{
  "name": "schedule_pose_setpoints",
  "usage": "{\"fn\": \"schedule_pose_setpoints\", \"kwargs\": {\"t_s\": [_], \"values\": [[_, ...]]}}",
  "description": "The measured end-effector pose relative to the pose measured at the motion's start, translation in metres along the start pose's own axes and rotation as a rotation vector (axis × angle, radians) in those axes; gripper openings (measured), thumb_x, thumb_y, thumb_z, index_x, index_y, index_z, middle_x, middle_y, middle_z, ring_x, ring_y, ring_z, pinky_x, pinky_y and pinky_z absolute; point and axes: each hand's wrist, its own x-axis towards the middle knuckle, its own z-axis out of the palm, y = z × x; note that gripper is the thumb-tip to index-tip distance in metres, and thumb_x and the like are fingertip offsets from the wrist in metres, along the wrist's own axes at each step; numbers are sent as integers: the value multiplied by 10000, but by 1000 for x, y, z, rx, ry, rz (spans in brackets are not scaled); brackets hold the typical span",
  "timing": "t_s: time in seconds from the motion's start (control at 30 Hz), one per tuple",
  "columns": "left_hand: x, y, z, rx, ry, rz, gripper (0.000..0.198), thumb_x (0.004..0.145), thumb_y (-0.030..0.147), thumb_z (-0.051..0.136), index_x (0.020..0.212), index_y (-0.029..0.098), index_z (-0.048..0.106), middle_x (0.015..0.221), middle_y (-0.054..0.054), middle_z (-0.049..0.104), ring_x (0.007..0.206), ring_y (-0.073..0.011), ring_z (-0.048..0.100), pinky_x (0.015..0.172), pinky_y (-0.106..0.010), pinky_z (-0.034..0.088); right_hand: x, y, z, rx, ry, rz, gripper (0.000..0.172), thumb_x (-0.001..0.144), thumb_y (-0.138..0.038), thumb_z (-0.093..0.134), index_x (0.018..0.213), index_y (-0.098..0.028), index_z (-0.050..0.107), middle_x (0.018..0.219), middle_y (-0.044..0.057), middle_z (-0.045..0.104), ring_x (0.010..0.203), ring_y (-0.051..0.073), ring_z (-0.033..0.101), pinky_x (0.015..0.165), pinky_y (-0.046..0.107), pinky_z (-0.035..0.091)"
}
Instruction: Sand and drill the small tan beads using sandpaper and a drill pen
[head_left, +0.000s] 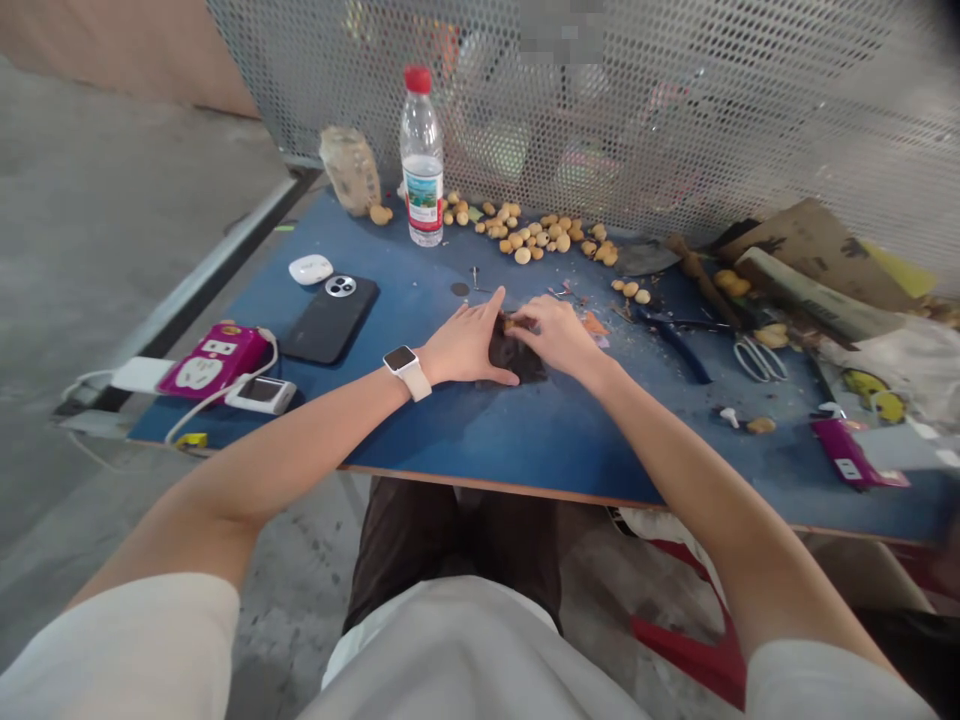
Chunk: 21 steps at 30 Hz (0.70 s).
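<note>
My left hand [466, 343] lies at the left edge of a dark, flat, squarish piece [529, 365], its thumb and fingers spread apart around that edge. Above the same piece, my right hand [556, 330] is closed in a pinch, fingertips pointing left. A small yellowish-brown bit [513, 326] shows at those fingertips, mostly hidden by the fingers, so its kind is unclear. A dark round disc [460, 289] and a small metal pin-like part [475, 278] lie just beyond my hands. Orange paper scraps [595, 324] are right of my right hand.
Many round tan pieces [536, 238] lie along the mesh panel [637, 130]. A water bottle [423, 165] stands at the back. Left are a phone [331, 322], white case [310, 269] and purple power strip [214, 362]. Blue-handled pliers [679, 345] and scissors [759, 358] lie right.
</note>
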Motion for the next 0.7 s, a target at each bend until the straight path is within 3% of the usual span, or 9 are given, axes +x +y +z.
{"fn": "schedule_pose_setpoints", "kwargs": {"t_s": [0.1,0.27,0.37,0.53,0.7], "values": [[0,-1,1,-14,-9,12,1701,830,818,972,2018,25,48,1937,-395,532,1830,-557,531,1536,-692,366,-4,-4,-5,9,-65,-26,167,1153,-409,845,1141,-264,927,1073,118,875,1088,356,764,1109,562,620],[0,-12,4,-9,60,55,1700,836,827,973,2036,84,24,1948,-390,517,1821,-590,521,1500,-738,392,18,3,5,-34,21,-9,189,1178,-349,756,1129,-250,909,1194,160,903,1215,391,751,1182,609,610],[-2,-15,3,38,114,24,1719,789,881,992,2036,102,101,1926,-392,534,1795,-627,522,1489,-747,389,22,6,4,-16,40,4,198,1182,-371,757,1117,-249,899,1193,161,901,1211,392,745,1171,613,612],[-6,-7,-5,80,78,-11,1614,808,886,983,1995,79,245,1913,-378,551,1776,-610,542,1497,-704,396,11,8,-10,25,-65,-54,174,1145,-420,844,1120,-260,909,1100,124,886,1076,359,757,1100,587,629],[-6,-4,-7,88,60,-21,1580,811,851,992,1981,64,278,1935,-383,527,1776,-599,546,1497,-692,405,35,11,-4,-48,-63,-87,210,1190,-347,735,1186,-250,921,1183,155,890,1209,387,751,1157,589,610]]}}
